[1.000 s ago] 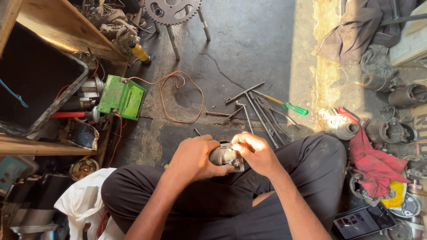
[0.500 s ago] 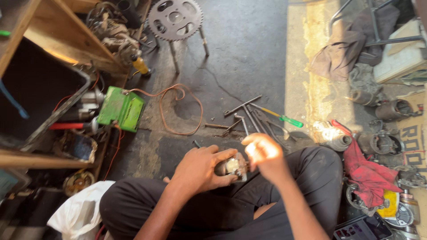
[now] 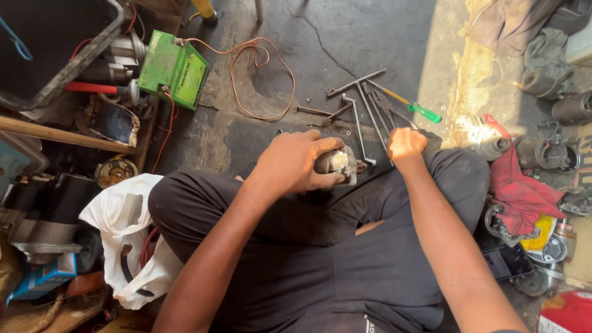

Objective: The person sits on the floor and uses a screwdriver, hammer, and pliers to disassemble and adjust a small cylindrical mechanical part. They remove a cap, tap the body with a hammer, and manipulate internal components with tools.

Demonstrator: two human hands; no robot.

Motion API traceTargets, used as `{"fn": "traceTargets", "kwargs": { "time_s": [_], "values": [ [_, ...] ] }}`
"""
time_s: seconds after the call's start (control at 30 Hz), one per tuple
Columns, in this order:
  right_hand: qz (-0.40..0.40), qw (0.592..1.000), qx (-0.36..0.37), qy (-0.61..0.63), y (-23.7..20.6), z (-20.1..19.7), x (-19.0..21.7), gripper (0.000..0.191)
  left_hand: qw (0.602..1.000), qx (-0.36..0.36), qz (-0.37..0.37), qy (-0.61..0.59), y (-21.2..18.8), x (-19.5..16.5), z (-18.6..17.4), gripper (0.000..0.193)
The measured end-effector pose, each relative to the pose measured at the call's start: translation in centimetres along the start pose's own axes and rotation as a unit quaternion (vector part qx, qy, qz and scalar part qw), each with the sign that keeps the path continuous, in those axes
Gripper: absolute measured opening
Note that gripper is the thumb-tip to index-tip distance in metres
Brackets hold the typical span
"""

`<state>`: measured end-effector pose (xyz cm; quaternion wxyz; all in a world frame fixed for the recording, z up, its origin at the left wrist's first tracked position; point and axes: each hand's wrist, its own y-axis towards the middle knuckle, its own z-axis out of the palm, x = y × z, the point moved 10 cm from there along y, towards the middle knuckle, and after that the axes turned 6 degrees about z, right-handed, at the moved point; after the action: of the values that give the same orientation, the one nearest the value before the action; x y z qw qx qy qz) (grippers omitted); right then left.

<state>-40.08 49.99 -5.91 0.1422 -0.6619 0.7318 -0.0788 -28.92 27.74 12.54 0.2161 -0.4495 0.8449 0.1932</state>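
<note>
Centre of frame: the person sits cross-legged on the concrete floor (image 3: 345, 37). The left hand (image 3: 293, 161) is wrapped over a small metal motor part (image 3: 336, 163), fingers closed round its body, holding it just above the lap. The part's pale round end face and a short stub point toward the right of the frame.

The right hand (image 3: 405, 145) sits just right of the part, curled into a loose fist at the near ends of the hand tools (image 3: 364, 108) on the floor. Whether it grips one cannot be told.

Handling judgement: the part looks like solid cast metal, so rigid, dense for its size, and probably greasy. A full wrap round the barrel, as now, suits it best; the stub end looks too thin and slick to hold by.

Upper centre right: T-handled wrenches and a green-handled screwdriver (image 3: 422, 112). Upper left: a green box (image 3: 172, 68) with an orange wire (image 3: 259, 61) looping from it. Right edge: a red rag (image 3: 518, 185). Lower left: a white plastic bag (image 3: 123, 234).
</note>
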Motion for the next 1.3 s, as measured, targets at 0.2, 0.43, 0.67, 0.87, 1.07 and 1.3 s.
{"fn": "traceTargets", "kwargs": {
  "time_s": [0.2, 0.43, 0.67, 0.87, 1.07, 1.3],
  "values": [
    [-0.023, 0.979, -0.120, 0.163, -1.1, -4.7, -0.9, 0.028, 1.000, 0.016, 0.010, -0.004, 0.1, 0.0, 0.0, 0.064],
    [-0.096, 0.772, 0.070, 0.624, -2.3, -8.2, -4.9, 0.034, 0.999, 0.041, -0.011, -0.006, 0.2, 0.3, 0.2, 0.063],
    [-0.211, 0.542, 0.048, 0.812, -9.1, -16.3, -11.6, 0.043, 0.994, 0.050, -0.091, -0.028, -0.1, 1.1, -0.1, 0.064],
    [-0.194, 0.565, -0.275, 0.754, -11.0, -17.4, -15.7, 0.032, 0.993, 0.052, -0.103, -0.038, 0.4, 0.9, -0.5, 0.069],
    [-0.137, 0.412, -0.259, 0.863, -8.2, -10.0, -16.1, 0.026, 0.987, 0.070, -0.136, -0.038, 0.1, 1.1, -0.4, 0.075],
    [-0.089, 0.350, -0.150, 0.921, -7.7, -3.9, -12.2, 0.031, 0.987, 0.065, -0.134, -0.055, 0.3, 0.9, -0.5, 0.071]
  ]
}}
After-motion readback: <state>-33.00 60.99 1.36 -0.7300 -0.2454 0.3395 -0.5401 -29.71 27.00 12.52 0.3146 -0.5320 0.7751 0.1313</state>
